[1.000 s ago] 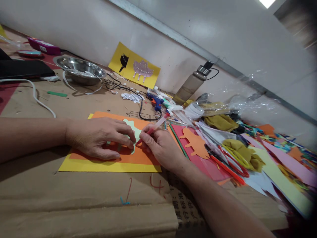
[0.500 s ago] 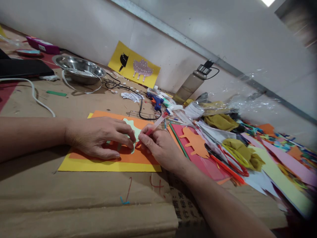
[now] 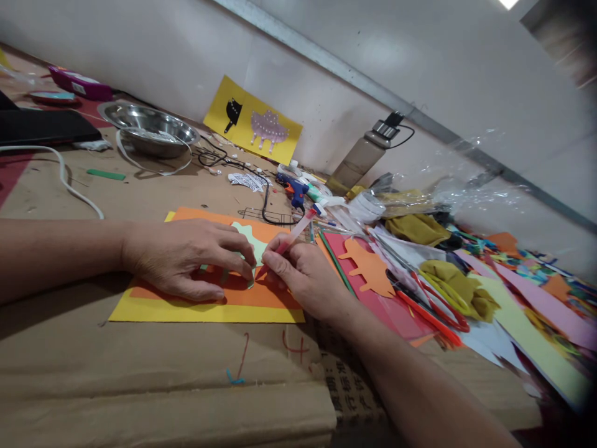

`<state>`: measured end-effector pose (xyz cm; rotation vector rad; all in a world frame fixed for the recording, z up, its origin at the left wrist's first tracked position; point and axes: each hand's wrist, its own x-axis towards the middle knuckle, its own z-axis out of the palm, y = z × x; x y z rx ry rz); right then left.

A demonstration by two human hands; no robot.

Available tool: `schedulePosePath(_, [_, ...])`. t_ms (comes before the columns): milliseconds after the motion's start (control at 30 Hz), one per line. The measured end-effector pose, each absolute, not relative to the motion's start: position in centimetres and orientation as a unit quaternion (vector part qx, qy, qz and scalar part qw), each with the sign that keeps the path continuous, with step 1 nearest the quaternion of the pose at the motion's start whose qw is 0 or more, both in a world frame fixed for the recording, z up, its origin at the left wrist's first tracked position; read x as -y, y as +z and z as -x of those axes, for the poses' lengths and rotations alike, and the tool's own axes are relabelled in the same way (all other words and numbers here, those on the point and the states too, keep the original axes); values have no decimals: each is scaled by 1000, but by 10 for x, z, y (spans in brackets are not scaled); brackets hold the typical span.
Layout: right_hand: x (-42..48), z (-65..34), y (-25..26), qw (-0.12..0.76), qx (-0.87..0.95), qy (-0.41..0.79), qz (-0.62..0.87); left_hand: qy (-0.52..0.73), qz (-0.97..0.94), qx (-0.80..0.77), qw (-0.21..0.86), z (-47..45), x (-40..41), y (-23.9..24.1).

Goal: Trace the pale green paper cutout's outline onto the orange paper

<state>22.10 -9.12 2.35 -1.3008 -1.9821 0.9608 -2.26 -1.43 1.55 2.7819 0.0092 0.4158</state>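
Observation:
My left hand (image 3: 186, 258) lies flat with fingers spread, pressing a pale green paper cutout (image 3: 252, 246) onto an orange sheet (image 3: 261, 295) that rests on a yellow sheet (image 3: 196, 313). My right hand (image 3: 305, 277) pinches a red pen (image 3: 291, 236), its tip at the cutout's right edge. The two hands' fingertips almost meet over the cutout, most of which is hidden under my left fingers.
Cardboard covers the table (image 3: 163, 373). Red-handled scissors (image 3: 433, 308), an orange cutout (image 3: 368, 267) on red paper and heaps of coloured scraps lie to the right. A steel bowl (image 3: 149, 127), blue glue gun (image 3: 293, 190), bottle (image 3: 361, 158) and yellow card (image 3: 254, 121) stand behind.
The pen tip has shifted slightly along the cutout's edge. Otherwise both hands stay in place.

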Motion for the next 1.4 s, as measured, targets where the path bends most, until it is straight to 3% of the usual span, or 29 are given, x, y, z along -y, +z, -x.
schedulePosePath(800, [93, -221, 23, 266, 758, 357, 478, 135, -974, -9, 181, 24, 15, 16])
schedulePosePath(1067, [92, -222, 29, 310, 746, 351, 474, 144, -976, 0, 164, 23, 16, 16])
schedulePosePath(1400, [92, -221, 25, 273, 751, 364, 478, 142, -975, -10, 169, 23, 15, 16])
